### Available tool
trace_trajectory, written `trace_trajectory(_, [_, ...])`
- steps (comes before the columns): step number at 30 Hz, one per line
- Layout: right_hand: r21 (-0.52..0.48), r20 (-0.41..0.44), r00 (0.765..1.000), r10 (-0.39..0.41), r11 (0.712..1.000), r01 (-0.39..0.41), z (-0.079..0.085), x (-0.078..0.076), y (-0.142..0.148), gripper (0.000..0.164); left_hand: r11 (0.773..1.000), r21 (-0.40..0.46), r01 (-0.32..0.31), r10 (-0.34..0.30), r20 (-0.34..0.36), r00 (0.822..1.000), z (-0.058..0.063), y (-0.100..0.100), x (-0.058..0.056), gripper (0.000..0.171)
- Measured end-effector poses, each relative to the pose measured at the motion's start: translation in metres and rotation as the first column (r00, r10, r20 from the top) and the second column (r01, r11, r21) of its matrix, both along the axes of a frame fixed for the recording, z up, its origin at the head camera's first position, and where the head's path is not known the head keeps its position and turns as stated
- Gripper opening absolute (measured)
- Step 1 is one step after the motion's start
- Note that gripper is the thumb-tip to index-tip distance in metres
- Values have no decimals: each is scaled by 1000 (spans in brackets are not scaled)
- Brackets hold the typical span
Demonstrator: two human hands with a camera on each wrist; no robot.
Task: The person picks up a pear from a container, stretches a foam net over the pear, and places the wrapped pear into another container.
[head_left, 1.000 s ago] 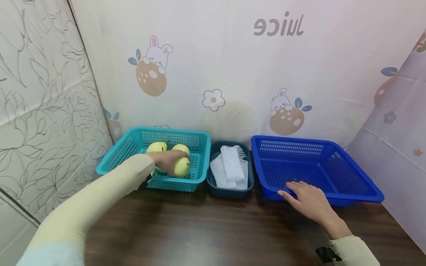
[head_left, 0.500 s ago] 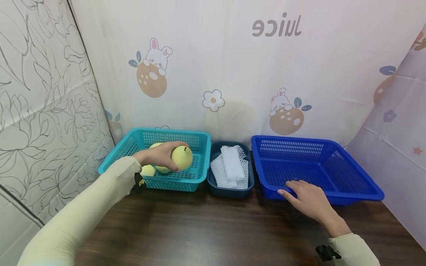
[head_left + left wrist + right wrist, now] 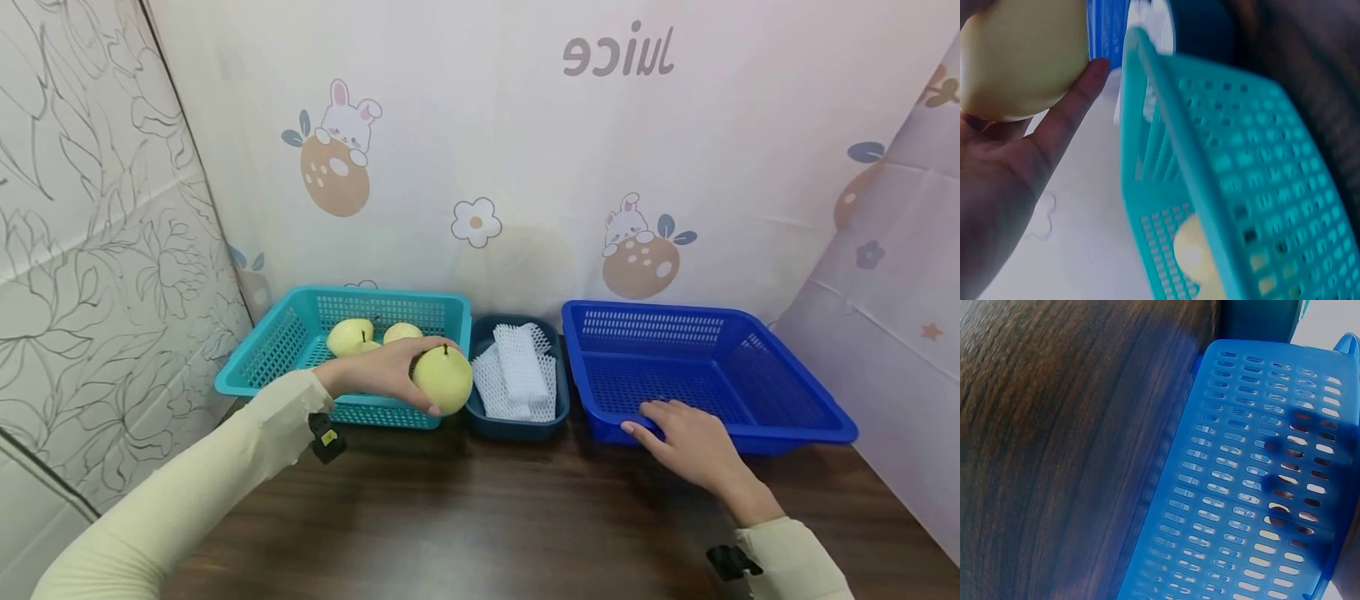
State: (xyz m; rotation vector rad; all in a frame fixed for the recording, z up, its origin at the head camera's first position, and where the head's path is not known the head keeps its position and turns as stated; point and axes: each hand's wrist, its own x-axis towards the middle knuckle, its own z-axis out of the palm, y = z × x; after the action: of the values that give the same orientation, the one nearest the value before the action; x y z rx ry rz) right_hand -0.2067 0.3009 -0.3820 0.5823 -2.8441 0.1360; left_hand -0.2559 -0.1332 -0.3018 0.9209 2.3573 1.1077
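Note:
My left hand (image 3: 386,367) grips a round yellow-green pear (image 3: 444,380) with its stem up, fingers behind and thumb below. The pear is held above the front right corner of the teal basket (image 3: 247,375) and overlaps the edge of the small dark container in the head view. Several more pears (image 3: 350,337) lie in the teal basket. My right hand (image 3: 693,446) rests on the front rim of the blue basket (image 3: 795,429), its fingers draped loosely over the edge. Through the slotted wall in the right wrist view, finger shapes show dark.
Between the baskets stands a small dark blue container (image 3: 517,432) with several white foam net sleeves (image 3: 520,367) in it. All three stand on a dark wooden table (image 3: 487,517) against a printed curtain (image 3: 525,125). A patterned wall panel (image 3: 97,208) borders the left side.
My left hand has lifted the pear out of the teal basket and carried it right and toward me, past the basket's front rim. The right hand has stayed on the blue basket's rim.

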Motion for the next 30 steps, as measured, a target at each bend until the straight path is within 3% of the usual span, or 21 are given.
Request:
trace_trajectory(6, [2, -8, 1000, -11, 1000, 12, -1, 3, 3, 55, 996, 37, 87, -88, 9, 996, -9, 17, 16, 73])
trace_trajectory(13, [2, -44, 999, -1, 1000, 1, -2, 5, 6, 51, 980, 97, 173, -174, -2, 985, -36, 34, 27, 70])
trace_trajectory(30, [-27, -120, 992, 27, 999, -30, -11, 0, 2, 45, 969, 171, 177, -196, 98, 976, -93, 54, 35, 66])
